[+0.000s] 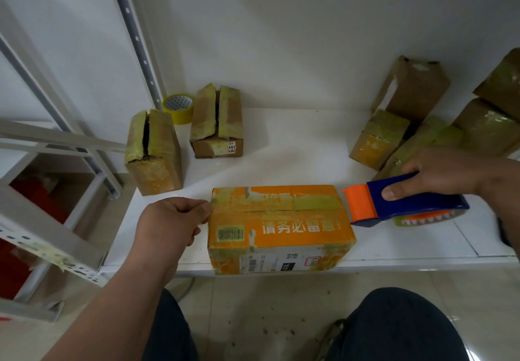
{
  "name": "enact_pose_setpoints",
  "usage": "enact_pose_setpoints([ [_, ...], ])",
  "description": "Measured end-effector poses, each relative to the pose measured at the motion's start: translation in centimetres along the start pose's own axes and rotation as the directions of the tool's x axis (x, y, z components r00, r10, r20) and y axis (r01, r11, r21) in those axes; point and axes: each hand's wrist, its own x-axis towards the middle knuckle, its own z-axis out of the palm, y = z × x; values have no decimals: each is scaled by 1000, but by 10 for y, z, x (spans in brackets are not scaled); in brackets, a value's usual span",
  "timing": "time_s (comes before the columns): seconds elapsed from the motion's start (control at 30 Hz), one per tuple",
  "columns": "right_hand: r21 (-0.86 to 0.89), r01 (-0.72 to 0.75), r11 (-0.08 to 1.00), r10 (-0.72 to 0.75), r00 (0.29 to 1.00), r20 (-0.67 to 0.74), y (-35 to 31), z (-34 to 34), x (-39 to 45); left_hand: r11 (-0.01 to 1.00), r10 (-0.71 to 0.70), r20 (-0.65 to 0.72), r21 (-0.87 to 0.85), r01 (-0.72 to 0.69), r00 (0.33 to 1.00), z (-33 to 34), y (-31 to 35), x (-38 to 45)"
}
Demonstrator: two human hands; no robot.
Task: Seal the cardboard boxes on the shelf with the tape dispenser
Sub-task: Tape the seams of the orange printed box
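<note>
White shelf against a white wall, metal shelving upright at left, tiled floor below. Orange box lies at the front edge of the shelf, long side across the view; yellowish tape runs along its top seam.

Left hand: fingers curled, knuckles against the left end of the orange box, pinching at the tape end there. Whether it actually holds the tape I cannot tell for sure.

Right hand: grip clamped round the blue handle of the tape dispenser. Dispenser's orange head sits at the right end of the orange box, touching or just beside the top edge.

Two brown boxes and stand at rear left, top flaps parted. Spare tape roll stands between them by the upright. Stack of taped boxes at rear right, behind the right hand.
</note>
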Motion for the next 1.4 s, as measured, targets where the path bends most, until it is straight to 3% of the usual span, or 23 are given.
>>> enact_pose_setpoints([
  [0.23,178,-15,984,5,998,59,18,18,8,999,-47,24,15,47,999,-2,2,-4],
  [0.43,426,-45,904,-4,993,115,42,45,12,998,19,4,60,-19,1000,3,5,-13],
  [0.7,510,-12,860,-75,986,149,51,62,16,998,55,-26,24,-54,998,9,4,-12],
  [0.83,522,10,853,-100,984,144,53,68,15,961,-179,69,-200,189,981,2,4,-3],
  [0.97,549,20,835,-112,985,134,56,75,14,750,-345,398,-427,505,850,4,3,-11],
  [1.1,562,16,827,-102,987,122,60,80,14,734,-342,401,-451,508,850,8,-6,-11],
  [1.17,558,16,830,-94,989,112,59,79,14,783,-336,331,-421,457,882,7,-5,-10],
  [1.23,542,20,840,-91,990,104,55,76,12,902,-252,203,-306,306,946,8,1,-10],
  [1.3,514,34,857,-92,992,89,50,70,10,998,18,9,61,-18,1000,10,7,-9],
  [1.33,497,42,867,-94,992,81,48,68,9,929,229,16,294,-223,973,10,12,-10],
  [1.4,461,54,886,-98,993,71,43,63,6,606,512,237,582,-543,826,19,24,-12],
])
